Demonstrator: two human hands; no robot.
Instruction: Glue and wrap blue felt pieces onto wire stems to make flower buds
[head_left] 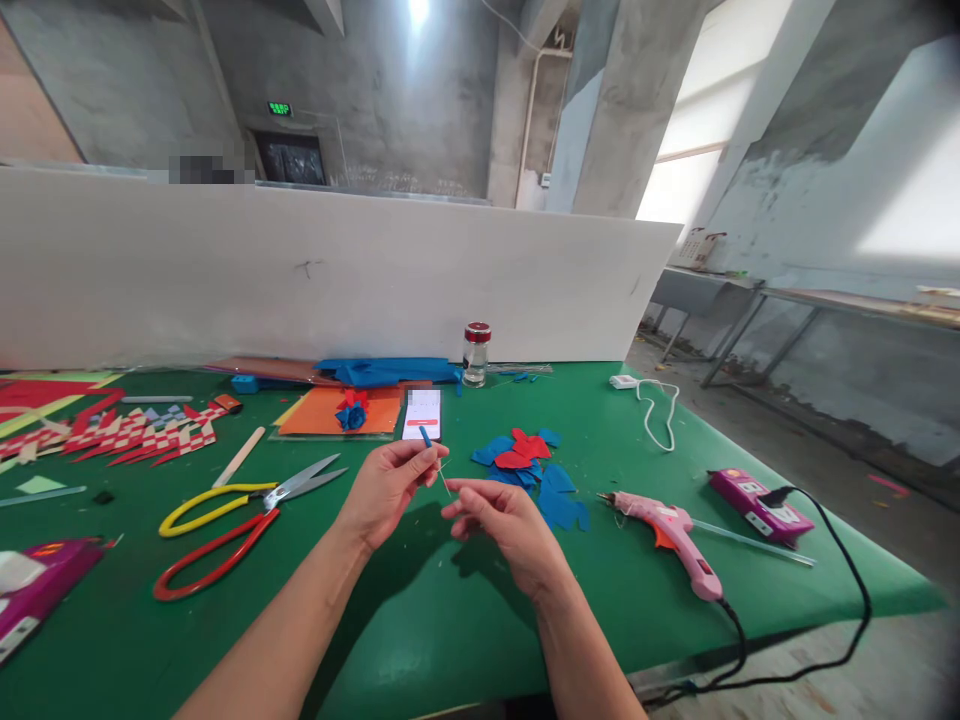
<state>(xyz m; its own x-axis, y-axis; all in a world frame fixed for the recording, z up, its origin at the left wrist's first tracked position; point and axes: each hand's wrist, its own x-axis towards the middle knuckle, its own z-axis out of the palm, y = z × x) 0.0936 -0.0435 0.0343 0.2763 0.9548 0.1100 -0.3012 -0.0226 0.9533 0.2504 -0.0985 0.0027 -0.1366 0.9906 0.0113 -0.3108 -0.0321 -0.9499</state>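
Note:
Above the green table [420,620] my two hands meet. My left hand [386,487] pinches a small blue piece on a thin stick [426,437] between thumb and fingertips. My right hand [501,520] has its fingers closed around the lower end of the same thin stick, just right of the left hand. Just beyond my right hand lie blue and red paper cut-outs [525,460]. A pink glue gun [671,535] rests on the table to the right, its black cord running off the edge.
Scissors with yellow and red handles [232,515] lie to the left. Orange paper with a small blue-red flower [351,410], a phone [422,414], a glass jar with a red lid [475,354] and blue sheets sit further back. A white board walls the table's far side.

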